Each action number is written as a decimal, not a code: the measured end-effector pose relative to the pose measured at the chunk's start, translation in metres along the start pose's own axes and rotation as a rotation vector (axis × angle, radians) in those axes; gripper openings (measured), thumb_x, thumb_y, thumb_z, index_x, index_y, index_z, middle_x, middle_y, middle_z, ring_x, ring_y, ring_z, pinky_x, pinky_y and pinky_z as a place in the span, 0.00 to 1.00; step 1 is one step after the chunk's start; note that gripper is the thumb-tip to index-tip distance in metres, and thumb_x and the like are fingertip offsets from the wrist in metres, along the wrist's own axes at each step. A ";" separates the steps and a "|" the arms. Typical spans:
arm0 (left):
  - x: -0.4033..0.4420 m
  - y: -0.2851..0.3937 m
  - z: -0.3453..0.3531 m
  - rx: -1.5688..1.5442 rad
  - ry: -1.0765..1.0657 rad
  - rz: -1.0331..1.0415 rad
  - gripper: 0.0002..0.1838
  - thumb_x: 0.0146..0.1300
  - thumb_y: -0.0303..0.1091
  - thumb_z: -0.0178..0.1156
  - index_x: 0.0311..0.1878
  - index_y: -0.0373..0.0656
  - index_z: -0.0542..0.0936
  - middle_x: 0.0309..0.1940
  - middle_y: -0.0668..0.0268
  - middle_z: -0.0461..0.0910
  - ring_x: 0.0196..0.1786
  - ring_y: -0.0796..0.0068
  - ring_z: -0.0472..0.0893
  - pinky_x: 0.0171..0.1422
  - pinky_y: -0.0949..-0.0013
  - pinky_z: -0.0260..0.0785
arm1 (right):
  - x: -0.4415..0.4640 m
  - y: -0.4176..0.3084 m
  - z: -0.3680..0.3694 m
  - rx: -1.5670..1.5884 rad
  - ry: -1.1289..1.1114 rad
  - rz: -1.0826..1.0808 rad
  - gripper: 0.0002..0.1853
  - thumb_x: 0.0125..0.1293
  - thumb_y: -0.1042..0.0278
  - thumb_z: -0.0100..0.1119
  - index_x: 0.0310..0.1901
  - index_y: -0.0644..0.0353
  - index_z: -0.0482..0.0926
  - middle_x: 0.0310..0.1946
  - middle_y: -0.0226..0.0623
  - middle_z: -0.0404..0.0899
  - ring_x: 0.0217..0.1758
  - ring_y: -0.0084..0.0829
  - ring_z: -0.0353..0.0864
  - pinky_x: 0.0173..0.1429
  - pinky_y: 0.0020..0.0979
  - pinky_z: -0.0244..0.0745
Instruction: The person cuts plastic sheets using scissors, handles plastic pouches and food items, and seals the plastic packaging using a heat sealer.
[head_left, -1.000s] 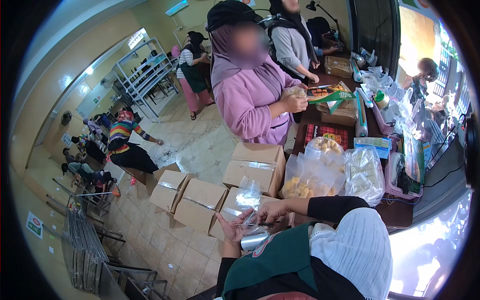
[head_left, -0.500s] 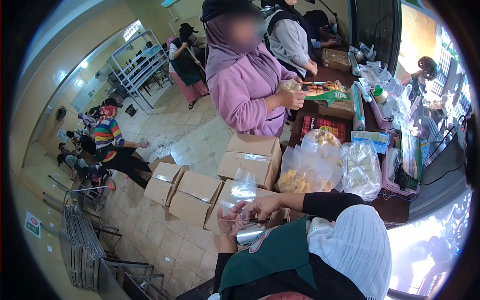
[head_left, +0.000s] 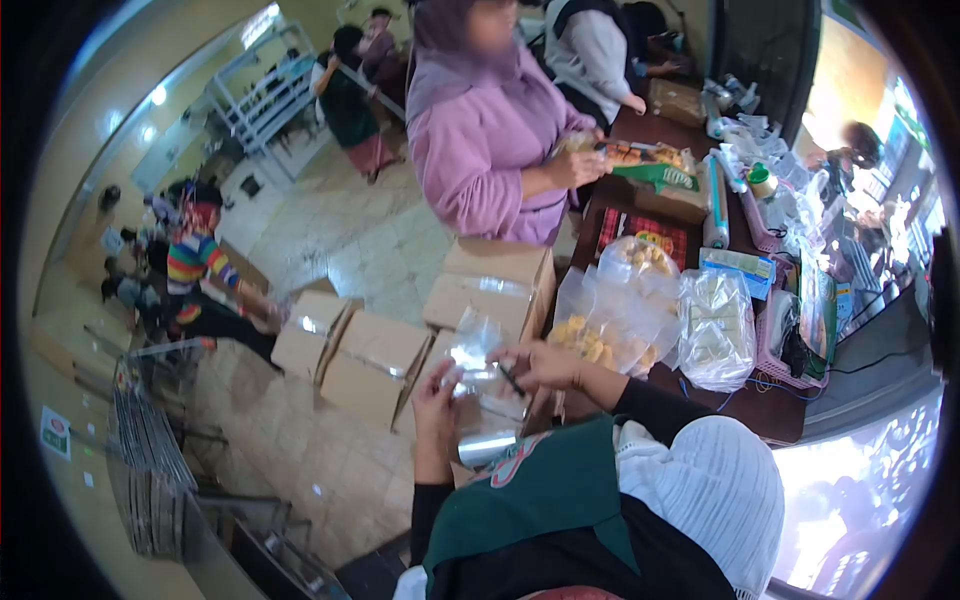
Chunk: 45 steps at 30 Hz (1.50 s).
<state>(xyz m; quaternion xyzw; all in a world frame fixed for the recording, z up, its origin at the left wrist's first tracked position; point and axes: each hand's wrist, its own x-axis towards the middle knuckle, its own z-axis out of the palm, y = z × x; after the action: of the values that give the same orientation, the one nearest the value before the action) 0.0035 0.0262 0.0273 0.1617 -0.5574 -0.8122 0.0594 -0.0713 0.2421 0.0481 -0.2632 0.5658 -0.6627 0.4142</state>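
My left hand [head_left: 434, 398] is raised at the lower middle, its fingers pinched on the edge of a clear plastic film [head_left: 478, 345]. To its right, my right hand [head_left: 545, 366] is closed around dark-handled scissors [head_left: 511, 379], beside the same film. A shiny silvery roll [head_left: 487, 447] lies just below my hands, against the green apron [head_left: 525, 500]. Taped cardboard boxes [head_left: 372, 368] stand in a row beyond and to the left of my hands. Glare and blur hide exactly where the film ends.
A person in a pink top [head_left: 490, 150] holds something pale by a dark table [head_left: 625, 125]. On the table are bags of yellowish pieces [head_left: 590, 335], a clear-wrapped pack [head_left: 716, 330] and a pink basket [head_left: 790, 365]. Other people and metal racks [head_left: 265, 105] are at the left.
My hands have moved apart, and the scissors have turned from lying across between them to a steeper slant. The view has shifted; the person in stripes at the left bends lower towards the boxes.
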 end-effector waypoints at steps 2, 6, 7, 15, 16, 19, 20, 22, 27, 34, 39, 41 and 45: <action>0.000 0.007 0.004 0.080 0.017 0.009 0.21 0.58 0.25 0.61 0.56 0.39 0.73 0.50 0.67 0.77 0.44 0.81 0.78 0.37 0.76 0.75 | 0.009 0.017 -0.012 0.062 0.084 -0.048 0.29 0.52 0.82 0.57 0.59 0.59 0.66 0.38 0.36 0.79 0.39 0.22 0.78 0.42 0.23 0.72; -0.006 0.020 0.016 0.067 0.023 0.037 0.23 0.59 0.25 0.60 0.59 0.41 0.71 0.56 0.66 0.72 0.47 0.79 0.78 0.37 0.76 0.76 | -0.001 -0.009 0.003 0.206 0.119 -0.077 0.33 0.51 0.73 0.64 0.61 0.61 0.65 0.34 0.39 0.79 0.27 0.14 0.71 0.27 0.13 0.62; -0.007 0.022 0.018 0.052 0.004 0.047 0.24 0.59 0.25 0.60 0.59 0.41 0.70 0.57 0.66 0.72 0.48 0.78 0.78 0.37 0.75 0.77 | -0.002 -0.010 0.005 0.276 0.108 -0.082 0.32 0.51 0.72 0.64 0.60 0.61 0.66 0.33 0.39 0.79 0.22 0.13 0.67 0.24 0.13 0.58; -0.012 0.019 0.011 -0.068 -0.106 0.078 0.23 0.61 0.22 0.56 0.61 0.42 0.68 0.60 0.62 0.69 0.55 0.69 0.76 0.38 0.71 0.80 | 0.003 -0.003 0.001 0.494 -0.003 -0.064 0.41 0.49 0.59 0.68 0.62 0.69 0.61 0.33 0.44 0.78 0.15 0.10 0.61 0.19 0.10 0.57; -0.014 0.022 0.011 -0.108 -0.086 0.040 0.23 0.61 0.23 0.57 0.60 0.41 0.69 0.59 0.62 0.70 0.54 0.70 0.77 0.39 0.71 0.79 | 0.004 -0.003 0.001 0.474 0.000 -0.065 0.42 0.48 0.58 0.68 0.62 0.69 0.61 0.33 0.44 0.78 0.15 0.10 0.61 0.19 0.10 0.56; -0.015 0.025 0.008 -0.167 -0.033 -0.007 0.20 0.60 0.23 0.57 0.57 0.40 0.72 0.54 0.62 0.74 0.49 0.71 0.79 0.39 0.70 0.79 | 0.003 -0.001 0.001 0.433 -0.004 -0.069 0.43 0.47 0.56 0.69 0.62 0.69 0.62 0.33 0.43 0.77 0.15 0.11 0.61 0.19 0.10 0.55; -0.012 0.020 0.003 -0.147 -0.020 0.022 0.18 0.60 0.23 0.58 0.55 0.38 0.73 0.52 0.62 0.76 0.47 0.71 0.79 0.39 0.71 0.79 | 0.003 0.001 0.000 0.430 -0.016 -0.070 0.43 0.46 0.56 0.70 0.62 0.69 0.62 0.33 0.42 0.77 0.16 0.11 0.61 0.19 0.11 0.54; -0.009 0.013 -0.002 -0.068 -0.031 0.120 0.16 0.59 0.22 0.58 0.51 0.37 0.76 0.46 0.63 0.78 0.43 0.73 0.80 0.39 0.73 0.79 | 0.004 0.000 0.000 0.422 -0.029 -0.065 0.43 0.46 0.56 0.70 0.62 0.69 0.62 0.34 0.43 0.77 0.16 0.11 0.61 0.20 0.11 0.55; -0.015 0.017 -0.002 0.078 -0.082 0.161 0.18 0.55 0.16 0.59 0.50 0.37 0.76 0.42 0.65 0.78 0.42 0.77 0.78 0.40 0.74 0.79 | 0.005 0.002 0.011 0.453 0.067 -0.134 0.42 0.46 0.57 0.70 0.60 0.69 0.64 0.36 0.45 0.77 0.17 0.13 0.65 0.20 0.10 0.60; -0.014 0.023 0.005 0.168 -0.088 0.309 0.28 0.51 0.13 0.58 0.58 0.35 0.70 0.56 0.62 0.65 0.53 0.73 0.70 0.42 0.74 0.79 | -0.001 0.007 -0.001 0.407 -0.051 -0.020 0.38 0.45 0.62 0.69 0.59 0.66 0.66 0.33 0.43 0.78 0.18 0.12 0.65 0.21 0.10 0.57; -0.018 0.029 0.011 0.228 -0.089 0.437 0.30 0.50 0.11 0.57 0.59 0.35 0.68 0.57 0.61 0.63 0.58 0.70 0.67 0.41 0.74 0.80 | -0.005 -0.001 -0.005 0.296 -0.101 0.053 0.36 0.40 0.62 0.70 0.55 0.66 0.71 0.38 0.40 0.77 0.25 0.16 0.71 0.29 0.13 0.64; -0.018 0.029 0.011 0.236 -0.085 0.443 0.30 0.50 0.11 0.57 0.60 0.35 0.68 0.58 0.61 0.62 0.58 0.70 0.68 0.42 0.74 0.79 | -0.006 -0.003 0.006 0.276 -0.030 -0.028 0.35 0.39 0.63 0.71 0.53 0.66 0.73 0.44 0.37 0.74 0.31 0.20 0.73 0.38 0.18 0.67; -0.017 0.027 0.005 0.254 -0.134 0.426 0.33 0.50 0.12 0.58 0.63 0.39 0.66 0.61 0.62 0.61 0.60 0.68 0.66 0.42 0.72 0.80 | -0.006 -0.003 0.007 0.168 -0.080 -0.115 0.37 0.40 0.52 0.73 0.53 0.63 0.74 0.54 0.35 0.69 0.42 0.27 0.75 0.49 0.26 0.67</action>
<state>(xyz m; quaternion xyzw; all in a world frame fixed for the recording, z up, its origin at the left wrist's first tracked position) 0.0151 0.0256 0.0570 -0.0073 -0.6789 -0.7138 0.1716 -0.0631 0.2438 0.0531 -0.2858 0.4751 -0.7195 0.4182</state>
